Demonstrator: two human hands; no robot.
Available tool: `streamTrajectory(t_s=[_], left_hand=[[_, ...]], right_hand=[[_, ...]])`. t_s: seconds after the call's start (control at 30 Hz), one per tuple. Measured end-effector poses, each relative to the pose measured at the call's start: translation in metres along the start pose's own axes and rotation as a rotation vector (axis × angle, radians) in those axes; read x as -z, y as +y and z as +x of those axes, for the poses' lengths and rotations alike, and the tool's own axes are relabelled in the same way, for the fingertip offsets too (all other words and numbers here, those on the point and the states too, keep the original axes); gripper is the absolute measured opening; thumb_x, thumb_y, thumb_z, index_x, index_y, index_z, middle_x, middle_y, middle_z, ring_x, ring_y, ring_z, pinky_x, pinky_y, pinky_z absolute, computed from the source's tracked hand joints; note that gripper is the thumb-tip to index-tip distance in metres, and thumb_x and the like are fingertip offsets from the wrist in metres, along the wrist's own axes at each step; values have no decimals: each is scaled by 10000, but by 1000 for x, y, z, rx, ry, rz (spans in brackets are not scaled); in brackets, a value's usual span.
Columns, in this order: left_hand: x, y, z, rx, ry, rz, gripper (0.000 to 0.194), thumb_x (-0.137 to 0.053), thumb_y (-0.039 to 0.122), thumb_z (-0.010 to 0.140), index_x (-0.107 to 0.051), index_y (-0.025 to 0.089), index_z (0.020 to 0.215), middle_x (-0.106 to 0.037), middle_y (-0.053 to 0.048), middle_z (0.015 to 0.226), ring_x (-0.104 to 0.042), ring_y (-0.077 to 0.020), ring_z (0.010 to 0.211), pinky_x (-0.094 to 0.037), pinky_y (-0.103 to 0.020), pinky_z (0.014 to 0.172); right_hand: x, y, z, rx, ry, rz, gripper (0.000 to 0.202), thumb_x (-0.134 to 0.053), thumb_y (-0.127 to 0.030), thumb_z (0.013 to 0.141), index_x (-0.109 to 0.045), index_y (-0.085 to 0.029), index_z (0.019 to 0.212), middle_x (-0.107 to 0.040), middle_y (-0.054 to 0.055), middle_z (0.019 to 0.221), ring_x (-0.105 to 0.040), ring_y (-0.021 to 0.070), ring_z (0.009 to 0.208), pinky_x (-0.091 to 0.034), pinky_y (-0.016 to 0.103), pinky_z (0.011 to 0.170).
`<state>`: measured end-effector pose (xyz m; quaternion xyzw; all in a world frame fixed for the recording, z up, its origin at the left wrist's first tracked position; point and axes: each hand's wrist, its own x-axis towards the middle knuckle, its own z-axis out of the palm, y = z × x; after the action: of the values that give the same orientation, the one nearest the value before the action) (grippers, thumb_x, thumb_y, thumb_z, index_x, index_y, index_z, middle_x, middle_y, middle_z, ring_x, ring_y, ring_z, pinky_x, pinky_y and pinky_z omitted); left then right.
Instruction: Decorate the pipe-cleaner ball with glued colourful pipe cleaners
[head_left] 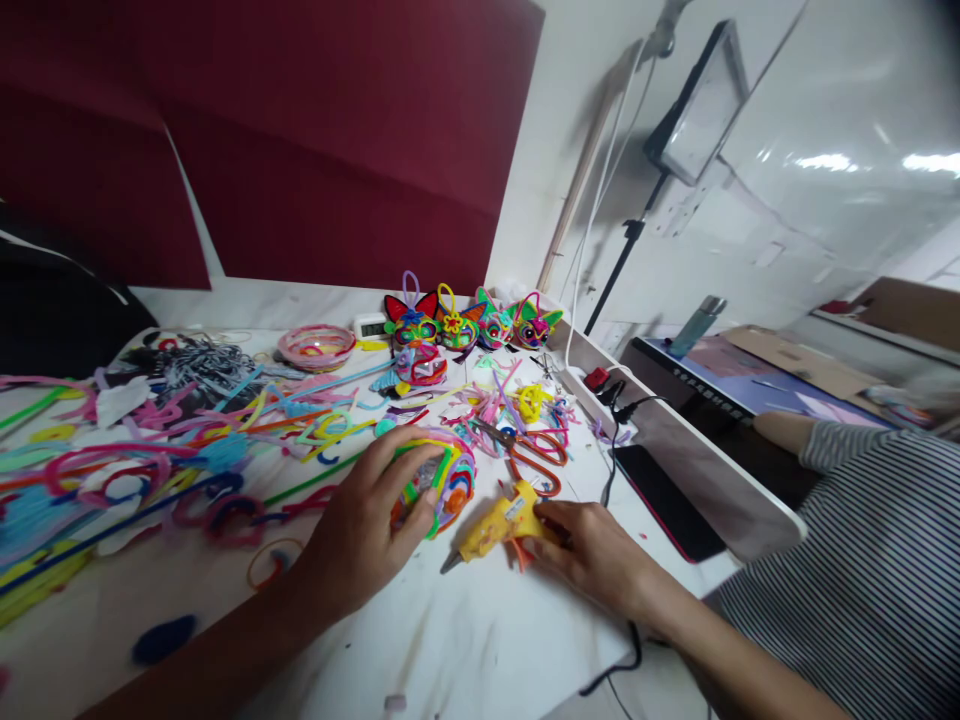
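My left hand [367, 525] is closed around a round, colourful pipe-cleaner craft piece [457, 478] with green, pink and orange loops; its near side is partly hidden by my fingers. In my right hand [592, 548] is a yellow hot glue gun [499, 524], its nozzle pointing down and left, close to the tabletop and apart from the craft piece. Just beyond the glue gun lie orange-handled scissors [536, 462]. Loose pipe cleaners [187, 470] in many colours spread over the table to the left.
Several finished animal-head ornaments [457, 325] stand at the back near a pink woven bowl [316, 347] and a small white timer [372, 326]. On the right are a power strip [596, 400], cables, a black phone [667, 503] and a person in a striped top [862, 570].
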<state>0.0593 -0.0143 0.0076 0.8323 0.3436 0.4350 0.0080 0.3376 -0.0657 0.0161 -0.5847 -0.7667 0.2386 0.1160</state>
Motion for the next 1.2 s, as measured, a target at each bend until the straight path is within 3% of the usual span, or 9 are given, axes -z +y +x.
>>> streamTrajectory(t_s=[0.1,0.23,0.33,0.43,0.87,1.2], left_hand=[[0,0,1,0,2,-6,294,-499,149,975,-576,202,1254,-608,-90,1279,-593,-237,1230,-490,-357,1079],[-1,-1,-1,-15,-5,24,295,-491,160,982,-566,190,1265,-594,-100,1287,-579,-244,1244,-485,-370,1082],[-1,-2,-1,-7,-9,30,301,-483,167,988,-558,193,1278,-589,-103,1305,-574,-252,1259,-482,-387,1093],[-1,-1,0,-14,-3,13,296,-490,164,985,-560,203,1270,-599,-96,1291,-591,-245,1235,-499,-376,1081],[0,1,3,-17,23,-12,299,-498,149,971,-589,214,1248,-618,-87,1262,-608,-234,1217,-509,-361,1081],[-1,-3,1,13,17,-48,330,-550,181,960,-561,217,1287,-659,-82,1279,-618,-230,1241,-514,-365,1093]], right_hand=[[2,-7,3,133,180,-203,245,-544,-314,996,-702,-163,1103,-711,119,980,-686,216,822,-545,337,738],[3,-31,15,456,365,-76,298,-517,-172,992,-637,-150,1264,-676,158,1171,-669,243,1058,-578,386,915],[0,-49,30,597,416,-41,400,-501,-94,969,-556,-148,1362,-639,151,1183,-619,241,1064,-574,392,909],[-4,-57,42,628,425,-66,473,-520,-67,928,-523,-152,1394,-611,153,1190,-594,252,1046,-571,401,883],[-15,-55,51,618,506,-319,353,-518,-149,991,-578,-139,1339,-650,153,1149,-579,266,971,-470,392,771],[-7,-55,54,662,547,-530,273,-512,-178,1016,-630,-126,1256,-662,128,1044,-548,250,883,-370,386,730]])
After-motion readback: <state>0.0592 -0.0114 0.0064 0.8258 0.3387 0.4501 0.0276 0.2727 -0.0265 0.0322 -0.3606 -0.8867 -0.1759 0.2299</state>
